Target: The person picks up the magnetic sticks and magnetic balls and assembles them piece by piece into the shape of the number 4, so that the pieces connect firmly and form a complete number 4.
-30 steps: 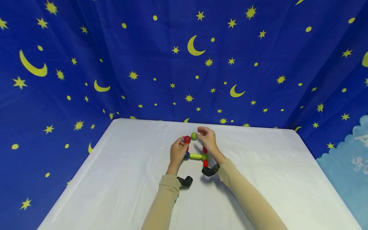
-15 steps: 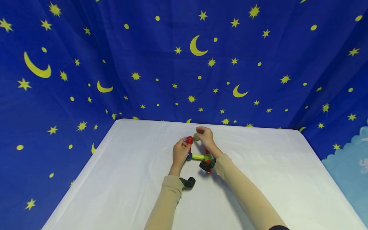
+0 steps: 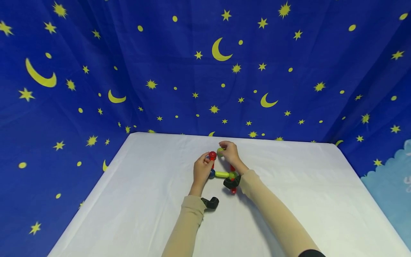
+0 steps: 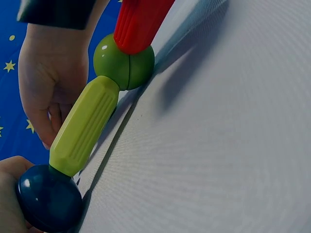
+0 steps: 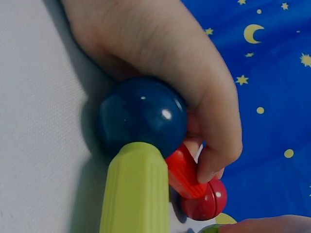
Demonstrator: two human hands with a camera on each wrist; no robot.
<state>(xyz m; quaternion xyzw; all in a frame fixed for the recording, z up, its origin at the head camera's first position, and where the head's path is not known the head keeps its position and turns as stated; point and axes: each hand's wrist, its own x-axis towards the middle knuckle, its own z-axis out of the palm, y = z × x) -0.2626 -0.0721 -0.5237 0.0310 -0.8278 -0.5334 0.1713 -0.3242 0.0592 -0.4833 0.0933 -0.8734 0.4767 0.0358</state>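
In the head view, my left hand [image 3: 201, 169] pinches an upright-looking red rod [image 3: 213, 165] tipped by a red ball [image 3: 212, 155]. Below its fingers sits a blue ball [image 5: 143, 114], joined by a yellow-green rod [image 4: 85, 127] to a green ball [image 4: 109, 60]. A second red rod [image 4: 142, 22] meets that green ball. My right hand [image 3: 230, 152] holds another green ball [image 3: 220, 152] just right of the red ball, partly hidden by the fingers. The right wrist view shows left fingertips on the red rod [image 5: 185, 172].
Black wrist cameras [image 3: 210, 203] stick out from both cuffs. Under the right one, a red ball end [image 3: 233, 191] shows. A white cloth covers the table [image 3: 135, 200]; a blue star-and-moon curtain [image 3: 179, 71] stands behind it.
My right hand has turned slightly, its fingers now covering more of the green ball, and its wrist camera has shifted forward. My left hand keeps its grip. The whole view has shifted slightly.
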